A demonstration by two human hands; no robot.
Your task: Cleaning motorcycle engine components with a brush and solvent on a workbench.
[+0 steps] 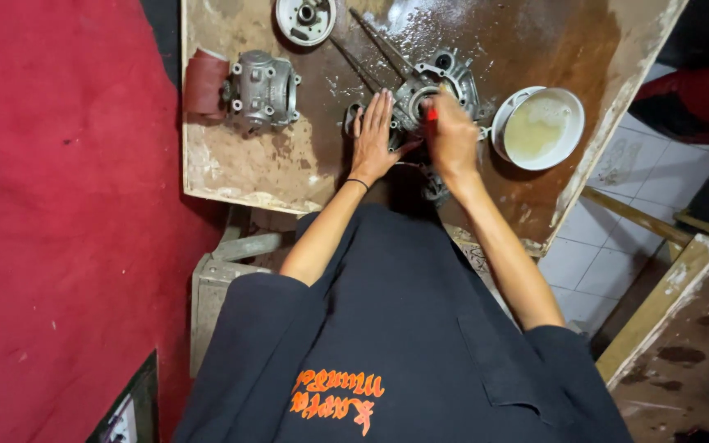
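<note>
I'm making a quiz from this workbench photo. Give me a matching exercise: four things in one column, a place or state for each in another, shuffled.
Things:
1. left hand
2. right hand
3. white bowl
4. red roll

Places or states:
A. at the board's left edge
B. flat, fingers spread, on the engine casing
C. gripping a red-handled tool
D. right of the casing, holding yellowish liquid

Pairs: 1-B, 2-C, 3-D, 4-A

I see a small repair workshop; metal engine parts [263, 89] lie on a stained, wet wooden bench [240, 172]. A white bowl [537, 128] of cloudy liquid sits beside them.
</note>
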